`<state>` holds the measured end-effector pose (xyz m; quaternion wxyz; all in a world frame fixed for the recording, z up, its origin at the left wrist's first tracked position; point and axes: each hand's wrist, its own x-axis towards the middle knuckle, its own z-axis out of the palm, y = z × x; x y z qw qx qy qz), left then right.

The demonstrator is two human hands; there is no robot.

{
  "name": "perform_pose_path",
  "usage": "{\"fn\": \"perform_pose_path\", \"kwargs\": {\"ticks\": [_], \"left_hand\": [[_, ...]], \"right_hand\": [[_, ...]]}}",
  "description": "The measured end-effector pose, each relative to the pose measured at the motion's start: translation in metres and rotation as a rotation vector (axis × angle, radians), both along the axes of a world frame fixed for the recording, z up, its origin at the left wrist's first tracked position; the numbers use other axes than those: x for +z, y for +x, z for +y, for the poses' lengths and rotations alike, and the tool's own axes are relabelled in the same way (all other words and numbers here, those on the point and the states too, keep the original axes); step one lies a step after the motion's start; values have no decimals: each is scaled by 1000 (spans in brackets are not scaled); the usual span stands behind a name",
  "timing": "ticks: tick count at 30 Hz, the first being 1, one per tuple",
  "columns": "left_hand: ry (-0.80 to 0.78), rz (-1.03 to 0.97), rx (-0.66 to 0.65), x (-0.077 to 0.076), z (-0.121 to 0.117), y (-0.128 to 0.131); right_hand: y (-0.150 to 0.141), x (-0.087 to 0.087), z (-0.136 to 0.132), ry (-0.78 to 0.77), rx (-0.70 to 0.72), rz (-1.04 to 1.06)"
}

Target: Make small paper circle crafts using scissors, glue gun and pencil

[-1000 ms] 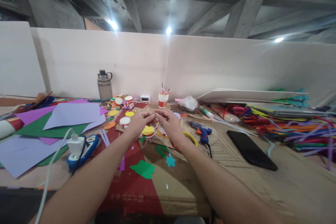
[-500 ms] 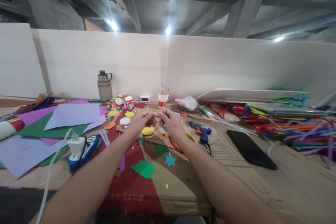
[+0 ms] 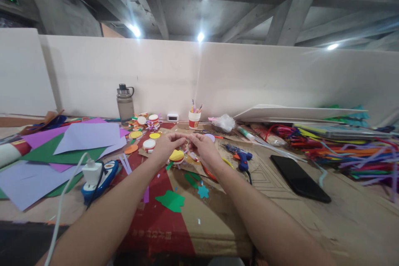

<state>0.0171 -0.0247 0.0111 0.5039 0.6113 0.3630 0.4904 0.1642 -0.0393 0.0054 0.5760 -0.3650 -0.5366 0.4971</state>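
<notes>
My left hand (image 3: 170, 146) and my right hand (image 3: 202, 146) meet fingertip to fingertip above the middle of the cardboard-covered table. Both are closed in a pinch; whatever lies between the fingers is too small or hidden to name. Just below my left hand is a small drum-like piece with a yellow top (image 3: 176, 156). A white-topped round piece (image 3: 149, 145) and a yellow disc (image 3: 154, 136) lie to its left. Close to my right wrist are a yellow ring (image 3: 228, 163) and a blue hot glue gun (image 3: 240, 156). A lilac disc (image 3: 210, 137) shows behind my right hand.
Coloured paper sheets (image 3: 87, 138) and a blue power strip (image 3: 99, 183) with a white cable lie left. A bottle (image 3: 125, 104) and a paper cup of pencils (image 3: 193, 119) stand behind. To the right are a black phone (image 3: 299, 178) and many pipe cleaners (image 3: 358, 156).
My fingertips parted slightly and came together again, with small shifts of the fingers. The right hand's fingers have curled a little more. Things on the table have stayed in place.
</notes>
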Motion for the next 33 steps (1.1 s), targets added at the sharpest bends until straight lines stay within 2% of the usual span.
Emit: {"fn": "perform_pose_path", "kwargs": {"ticks": [6,11,20,23,29,33], "left_hand": [[-17,-1,20,-3,3,-2],[-28,42,53,-4,4,-2],[-291,-187,-90,1,-3,1],[-343,-225,-132,3,-3,0],[-349,-276,-169,4,-1,-2],[-364,-280,-171,2,0,-2]], "right_hand": [[0,-1,2,-33,31,41],[0,-2,5,-50,1,39],[-1,-5,1,59,-108,-76],[-1,-3,0,58,-50,-59],[-2,-2,0,-23,116,127],[-1,-5,4,-63,145,169]]}}
